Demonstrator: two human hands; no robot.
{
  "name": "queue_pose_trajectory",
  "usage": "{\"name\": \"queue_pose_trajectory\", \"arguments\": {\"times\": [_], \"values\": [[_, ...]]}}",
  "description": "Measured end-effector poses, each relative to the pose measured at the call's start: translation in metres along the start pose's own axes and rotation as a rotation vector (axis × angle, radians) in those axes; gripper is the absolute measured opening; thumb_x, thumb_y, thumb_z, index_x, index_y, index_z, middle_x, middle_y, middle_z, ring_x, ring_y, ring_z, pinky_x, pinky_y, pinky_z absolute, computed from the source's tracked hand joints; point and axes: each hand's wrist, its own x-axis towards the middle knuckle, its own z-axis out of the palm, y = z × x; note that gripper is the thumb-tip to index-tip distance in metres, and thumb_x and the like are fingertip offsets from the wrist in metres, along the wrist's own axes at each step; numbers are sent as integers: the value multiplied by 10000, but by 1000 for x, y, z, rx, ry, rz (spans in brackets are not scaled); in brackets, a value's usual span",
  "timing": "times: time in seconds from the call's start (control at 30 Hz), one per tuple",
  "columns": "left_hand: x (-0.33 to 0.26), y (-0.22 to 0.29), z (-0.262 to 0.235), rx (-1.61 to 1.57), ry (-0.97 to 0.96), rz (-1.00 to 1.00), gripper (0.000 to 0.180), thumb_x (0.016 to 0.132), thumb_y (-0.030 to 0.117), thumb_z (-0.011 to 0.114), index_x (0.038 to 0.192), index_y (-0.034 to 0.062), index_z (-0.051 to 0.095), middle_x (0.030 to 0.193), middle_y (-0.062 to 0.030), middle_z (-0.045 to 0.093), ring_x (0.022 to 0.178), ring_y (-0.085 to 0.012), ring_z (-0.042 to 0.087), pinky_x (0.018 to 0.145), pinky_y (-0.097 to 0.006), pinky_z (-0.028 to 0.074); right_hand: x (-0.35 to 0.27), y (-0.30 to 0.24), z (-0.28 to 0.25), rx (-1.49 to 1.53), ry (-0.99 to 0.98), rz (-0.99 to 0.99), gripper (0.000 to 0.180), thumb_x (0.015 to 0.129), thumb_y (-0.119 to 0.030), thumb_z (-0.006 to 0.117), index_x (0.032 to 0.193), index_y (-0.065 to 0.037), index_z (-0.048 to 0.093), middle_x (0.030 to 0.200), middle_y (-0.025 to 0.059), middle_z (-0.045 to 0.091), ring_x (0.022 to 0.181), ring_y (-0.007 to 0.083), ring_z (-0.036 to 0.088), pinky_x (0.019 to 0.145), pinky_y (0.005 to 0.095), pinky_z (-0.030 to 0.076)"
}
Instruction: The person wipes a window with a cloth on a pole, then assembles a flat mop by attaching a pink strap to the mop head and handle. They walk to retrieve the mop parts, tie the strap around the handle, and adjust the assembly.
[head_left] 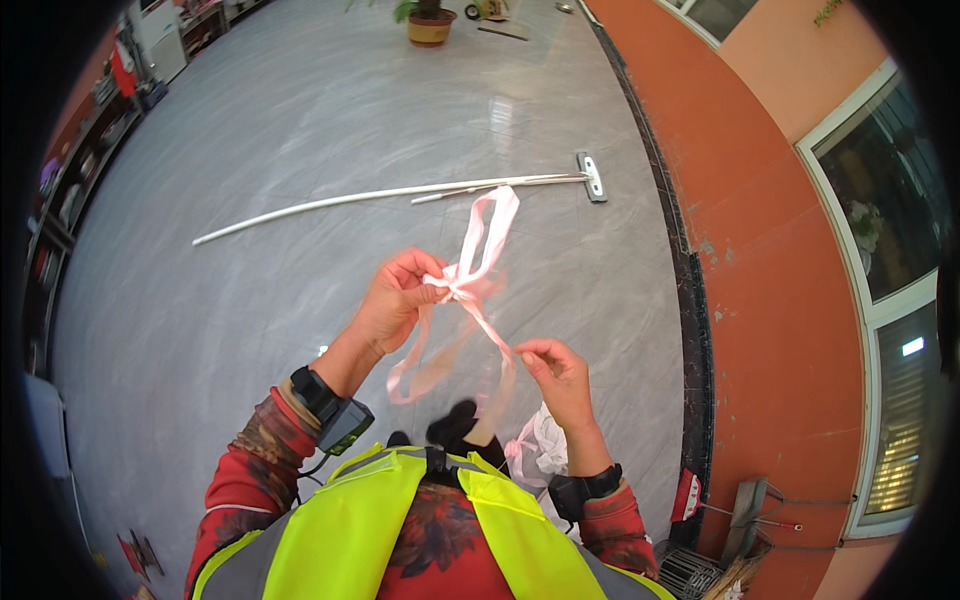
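Pink ribbon (470,285) between both hands

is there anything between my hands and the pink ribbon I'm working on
Nothing visible. The left hand pinches the pink ribbon at its knot, and the right hand pinches a strand lower down. Both touch it directly.

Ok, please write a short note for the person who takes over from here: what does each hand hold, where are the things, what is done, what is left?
Left hand: pinches the knot of the thin pale pink ribbon, one loop standing up above it.
Right hand: pinches one tail of that ribbon, pulled taut toward the knot.
Other tails hang loose between the hands.
Done: knot and upper loop formed.
Left: knot looks not yet tight.
Nearby: long white mop flat on the grey floor.
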Motion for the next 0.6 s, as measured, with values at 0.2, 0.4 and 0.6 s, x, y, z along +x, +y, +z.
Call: {"name": "queue_pose_trajectory", "arguments": {"times": [0.2,0.4,0.6], "values": [[169,-23,-16,-82,-105,-146,162,834,-28,678,950,40,588,959,-52,639,880,-160,623,789,-284,520,203,15,-18,-11,203,-297,187,906,-75,630,1084,-27,664,1010,8,650,904,95,579,831,242,454],[328,-24,-45,383,68,-177,47,920,86,625,934,46,604,891,-15,624,764,-114,579,649,-243,491,369,9,-76,-216,237,-199,119,909,-107,606,979,-56,687,675,48,628,654,197,612,661,314,474],[470,-28,-97,836,39,247,149,960,170,578,934,35,635,860,0,603,754,-87,504,702,-252,443,515,-12,-122,-785,228,-528,76,863,-126,647,876,-51,644,738,123,630,629,323,583,545,360,448]]}}
